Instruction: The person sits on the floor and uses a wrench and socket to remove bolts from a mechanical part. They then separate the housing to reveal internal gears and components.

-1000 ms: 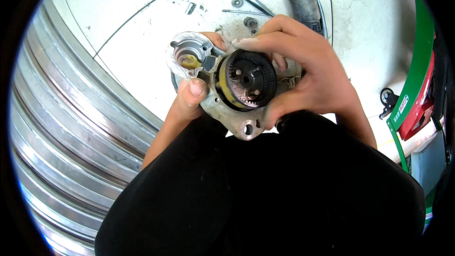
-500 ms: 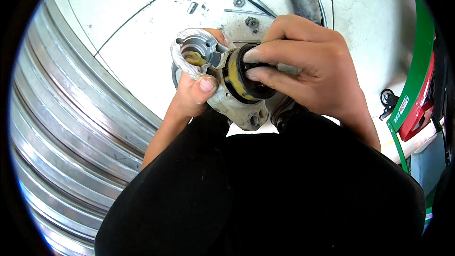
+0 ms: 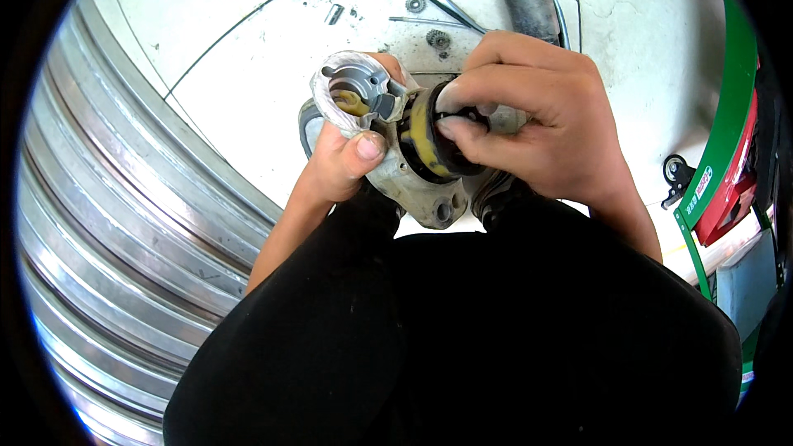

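My left hand is wrapped round a grey cast-metal motor housing, its thumb on the near side and the other fingers mostly hidden behind. On the left the housing has a round, pale-rimmed opening with yellow grease inside. A black ring-shaped part, banded with yellow grease, sits at the right of the housing, tilted. My right hand pinches this black part at its right side between thumb and fingers. Whether the part is fully seated in the housing cannot be made out.
On the white floor ahead lie small gears, a pair of tweezers, a short metal pin and a grey cylinder. Ribbed metal runs along the left. A green frame and black caster stand right.
The housing has shifted and turned slightly to the right. The black part and my right hand have moved a little right and nearer with it; both hands keep their hold.
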The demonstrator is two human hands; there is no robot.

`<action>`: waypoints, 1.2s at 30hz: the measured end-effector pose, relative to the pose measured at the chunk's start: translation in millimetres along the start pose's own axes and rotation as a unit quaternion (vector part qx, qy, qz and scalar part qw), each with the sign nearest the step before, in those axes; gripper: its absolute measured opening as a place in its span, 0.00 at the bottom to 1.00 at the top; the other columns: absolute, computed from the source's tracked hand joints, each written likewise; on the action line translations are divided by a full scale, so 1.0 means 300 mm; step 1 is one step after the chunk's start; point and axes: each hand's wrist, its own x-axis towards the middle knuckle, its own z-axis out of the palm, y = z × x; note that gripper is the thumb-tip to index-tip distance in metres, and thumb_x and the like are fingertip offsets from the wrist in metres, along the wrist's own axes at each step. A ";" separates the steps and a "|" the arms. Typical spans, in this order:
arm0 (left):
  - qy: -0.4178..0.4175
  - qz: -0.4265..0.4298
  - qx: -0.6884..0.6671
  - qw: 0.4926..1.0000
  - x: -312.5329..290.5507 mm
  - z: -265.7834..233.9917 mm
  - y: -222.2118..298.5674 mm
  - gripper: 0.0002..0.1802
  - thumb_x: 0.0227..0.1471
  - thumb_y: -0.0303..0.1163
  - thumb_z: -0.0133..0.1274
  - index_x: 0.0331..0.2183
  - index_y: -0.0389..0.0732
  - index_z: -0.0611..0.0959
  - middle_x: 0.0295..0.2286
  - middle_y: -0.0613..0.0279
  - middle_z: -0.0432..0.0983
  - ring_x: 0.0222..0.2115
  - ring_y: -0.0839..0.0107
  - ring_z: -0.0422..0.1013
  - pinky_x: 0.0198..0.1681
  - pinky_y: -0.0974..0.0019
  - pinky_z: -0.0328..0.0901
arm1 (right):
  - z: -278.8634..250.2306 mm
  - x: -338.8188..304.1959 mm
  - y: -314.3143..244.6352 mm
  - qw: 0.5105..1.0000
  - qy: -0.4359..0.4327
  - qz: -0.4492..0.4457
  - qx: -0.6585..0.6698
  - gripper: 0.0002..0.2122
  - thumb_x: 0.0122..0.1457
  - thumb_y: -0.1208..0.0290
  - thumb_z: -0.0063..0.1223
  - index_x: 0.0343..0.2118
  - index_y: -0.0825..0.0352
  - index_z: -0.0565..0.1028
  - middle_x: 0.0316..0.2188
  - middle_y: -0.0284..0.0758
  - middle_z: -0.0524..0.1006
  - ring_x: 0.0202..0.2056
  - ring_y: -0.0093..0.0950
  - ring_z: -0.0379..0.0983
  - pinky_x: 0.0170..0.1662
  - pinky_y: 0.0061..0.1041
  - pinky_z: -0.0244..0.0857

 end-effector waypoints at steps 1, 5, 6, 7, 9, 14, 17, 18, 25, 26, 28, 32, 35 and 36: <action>0.000 0.003 -0.001 1.000 -0.001 0.001 0.001 0.46 0.41 0.64 0.65 0.49 0.38 0.71 0.40 0.62 0.68 0.43 0.70 0.68 0.47 0.65 0.64 | -0.002 -0.004 0.002 1.000 0.005 0.007 0.005 0.09 0.45 0.81 0.67 0.31 0.70 0.81 0.27 0.32 0.76 0.26 0.25 0.73 0.28 0.22 0.66; 0.008 0.011 0.004 1.000 -0.002 0.005 -0.005 0.46 0.41 0.64 0.64 0.49 0.38 0.70 0.41 0.62 0.68 0.43 0.70 0.67 0.48 0.64 0.63 | -0.007 -0.010 0.011 1.000 0.000 0.021 0.004 0.08 0.45 0.81 0.67 0.30 0.70 0.81 0.27 0.32 0.76 0.26 0.24 0.73 0.29 0.22 0.66; 0.011 0.011 0.008 1.000 -0.001 0.005 -0.007 0.47 0.41 0.65 0.64 0.49 0.38 0.70 0.41 0.62 0.67 0.44 0.70 0.66 0.48 0.64 0.63 | -0.010 -0.012 0.011 1.000 0.001 0.029 0.010 0.08 0.46 0.81 0.67 0.31 0.70 0.81 0.27 0.32 0.76 0.26 0.24 0.73 0.29 0.22 0.66; -0.001 0.003 0.021 1.000 0.002 0.002 -0.002 0.47 0.42 0.65 0.63 0.50 0.38 0.69 0.41 0.63 0.67 0.44 0.70 0.66 0.49 0.64 0.62 | -0.014 -0.013 0.011 0.999 0.003 0.037 0.015 0.08 0.46 0.81 0.66 0.31 0.70 0.81 0.27 0.32 0.77 0.26 0.24 0.73 0.29 0.22 0.65; -0.023 -0.013 0.047 0.999 0.003 -0.010 0.012 0.47 0.43 0.67 0.61 0.50 0.38 0.69 0.42 0.63 0.66 0.45 0.71 0.64 0.50 0.65 0.60 | -0.014 -0.010 0.014 0.998 -0.003 0.047 0.031 0.08 0.47 0.81 0.66 0.31 0.70 0.81 0.27 0.32 0.77 0.26 0.24 0.73 0.29 0.22 0.65; -0.003 -0.012 0.060 0.998 -0.001 -0.007 0.004 0.47 0.48 0.69 0.55 0.51 0.37 0.68 0.43 0.63 0.65 0.46 0.72 0.61 0.52 0.66 0.56 | -0.002 0.009 0.024 0.999 -0.023 0.043 0.011 0.05 0.53 0.73 0.65 0.30 0.68 0.83 0.27 0.34 0.78 0.27 0.29 0.76 0.32 0.25 0.70; -0.003 -0.017 0.041 0.999 -0.005 -0.016 -0.006 0.45 0.51 0.65 0.55 0.54 0.36 0.68 0.45 0.62 0.65 0.47 0.71 0.62 0.54 0.65 0.56 | -0.006 0.008 0.023 0.997 -0.016 0.075 0.014 0.05 0.54 0.72 0.65 0.31 0.68 0.83 0.27 0.33 0.78 0.27 0.26 0.75 0.31 0.24 0.69; -0.002 -0.020 0.029 0.999 -0.007 -0.010 -0.006 0.45 0.51 0.64 0.56 0.54 0.36 0.67 0.46 0.62 0.66 0.48 0.70 0.62 0.55 0.64 0.56 | -0.012 0.004 0.027 0.996 -0.010 0.089 0.024 0.05 0.54 0.72 0.65 0.32 0.68 0.83 0.26 0.33 0.78 0.26 0.25 0.74 0.31 0.24 0.68; 0.004 -0.045 -0.033 0.998 -0.017 0.012 0.004 0.45 0.59 0.58 0.53 0.63 0.34 0.61 0.58 0.50 0.64 0.59 0.61 0.61 0.62 0.56 0.56 | -0.048 -0.012 0.079 0.986 -0.020 0.154 0.063 0.12 0.54 0.71 0.66 0.42 0.67 0.82 0.31 0.28 0.78 0.29 0.18 0.69 0.31 0.19 0.61; 0.002 -0.044 -0.040 0.998 -0.015 0.015 0.010 0.45 0.59 0.58 0.52 0.63 0.34 0.61 0.58 0.51 0.64 0.58 0.61 0.62 0.62 0.57 0.57 | -0.053 -0.011 0.087 0.984 -0.031 0.162 0.074 0.16 0.54 0.72 0.67 0.45 0.66 0.80 0.34 0.27 0.78 0.30 0.16 0.68 0.32 0.17 0.59; -0.001 -0.042 -0.031 0.999 -0.012 -0.006 0.001 0.44 0.59 0.60 0.51 0.61 0.34 0.62 0.56 0.51 0.65 0.57 0.62 0.63 0.61 0.58 0.58 | -0.053 -0.013 0.106 0.994 -0.010 0.091 0.065 0.24 0.53 0.66 0.69 0.53 0.63 0.76 0.45 0.30 0.76 0.39 0.22 0.71 0.36 0.19 0.63; 0.020 -0.045 -0.037 0.998 -0.016 0.011 0.016 0.43 0.59 0.59 0.50 0.60 0.34 0.63 0.55 0.51 0.66 0.56 0.62 0.63 0.60 0.58 0.58 | -0.051 -0.009 0.111 0.991 -0.112 0.028 0.067 0.39 0.44 0.67 0.73 0.63 0.55 0.69 0.65 0.36 0.64 0.58 0.37 0.68 0.49 0.30 0.70; 0.020 -0.042 -0.023 0.999 -0.018 0.013 0.022 0.42 0.60 0.58 0.50 0.61 0.33 0.62 0.55 0.52 0.65 0.57 0.63 0.62 0.61 0.58 0.57 | -0.044 0.006 0.110 0.989 -0.139 -0.022 0.047 0.38 0.39 0.74 0.71 0.59 0.56 0.73 0.61 0.38 0.69 0.58 0.37 0.70 0.53 0.34 0.70; 0.013 -0.038 -0.012 0.999 -0.018 0.001 0.018 0.42 0.60 0.57 0.50 0.61 0.33 0.62 0.55 0.52 0.65 0.57 0.63 0.62 0.61 0.58 0.57 | -0.057 0.017 0.107 0.985 -0.157 -0.013 0.066 0.36 0.39 0.75 0.71 0.58 0.56 0.74 0.60 0.39 0.70 0.57 0.36 0.70 0.53 0.33 0.71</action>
